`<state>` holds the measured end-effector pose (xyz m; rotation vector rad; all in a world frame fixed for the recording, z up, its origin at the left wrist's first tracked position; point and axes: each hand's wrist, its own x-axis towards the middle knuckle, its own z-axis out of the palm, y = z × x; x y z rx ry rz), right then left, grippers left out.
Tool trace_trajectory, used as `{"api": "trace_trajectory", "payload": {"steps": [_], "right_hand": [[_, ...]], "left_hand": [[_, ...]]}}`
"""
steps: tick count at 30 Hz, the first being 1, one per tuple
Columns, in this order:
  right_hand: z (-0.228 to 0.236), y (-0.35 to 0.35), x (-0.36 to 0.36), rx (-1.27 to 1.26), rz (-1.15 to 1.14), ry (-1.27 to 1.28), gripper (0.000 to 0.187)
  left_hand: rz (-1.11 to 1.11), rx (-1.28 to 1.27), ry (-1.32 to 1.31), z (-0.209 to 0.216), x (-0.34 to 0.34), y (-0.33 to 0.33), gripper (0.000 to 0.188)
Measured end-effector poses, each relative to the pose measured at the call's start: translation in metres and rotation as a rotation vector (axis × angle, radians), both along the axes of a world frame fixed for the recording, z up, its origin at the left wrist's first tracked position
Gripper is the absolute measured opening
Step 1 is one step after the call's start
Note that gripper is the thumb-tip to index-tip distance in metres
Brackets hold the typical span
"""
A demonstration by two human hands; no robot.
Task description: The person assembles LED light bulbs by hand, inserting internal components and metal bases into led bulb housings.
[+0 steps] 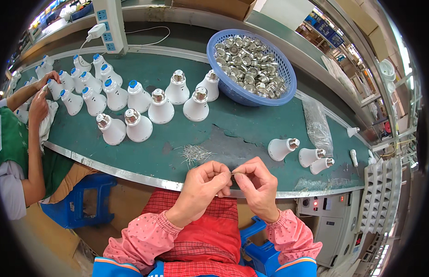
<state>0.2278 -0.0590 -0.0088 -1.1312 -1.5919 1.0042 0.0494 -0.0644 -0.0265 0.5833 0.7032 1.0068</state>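
My left hand and my right hand meet over the table's front edge, each closed in a pinch with fingertips almost touching. Whatever lies between the fingertips is too small to make out. Just beyond my left hand is a loose pile of thin metal pins. Farther back stand several white light bulbs with silver screw caps, among them a front bulb. To the right, three capped bulbs lie on their sides, the nearest to my hands being a white bulb.
A blue plastic basket full of metal screw caps stands at the back. At the left a co-worker's hands handle bulbs with blue tops. A clear plastic bag and a white-handled screwdriver lie at the right.
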Motion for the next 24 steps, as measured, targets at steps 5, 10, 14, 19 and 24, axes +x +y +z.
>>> {"api": "trace_trajectory", "payload": {"steps": [5,10,14,19,24], "right_hand": [[0.015,0.005,0.001,0.086,0.047,-0.167,0.02],[0.023,0.007,-0.004,0.183,0.124,-0.264,0.021],[0.022,0.007,-0.004,0.22,0.1,-0.319,0.017],[0.025,0.006,-0.007,0.208,0.114,-0.32,0.015],[0.03,0.005,-0.007,0.174,0.166,-0.346,0.015]], "left_hand": [[0.064,0.152,0.201,0.005,0.0,-0.003,0.007],[0.096,0.252,0.339,0.006,0.0,-0.007,0.005],[0.092,0.274,0.314,0.006,-0.002,-0.009,0.006],[0.125,0.301,0.319,0.004,-0.004,-0.011,0.007],[0.147,0.3,0.313,0.006,-0.005,-0.015,0.007]]}}
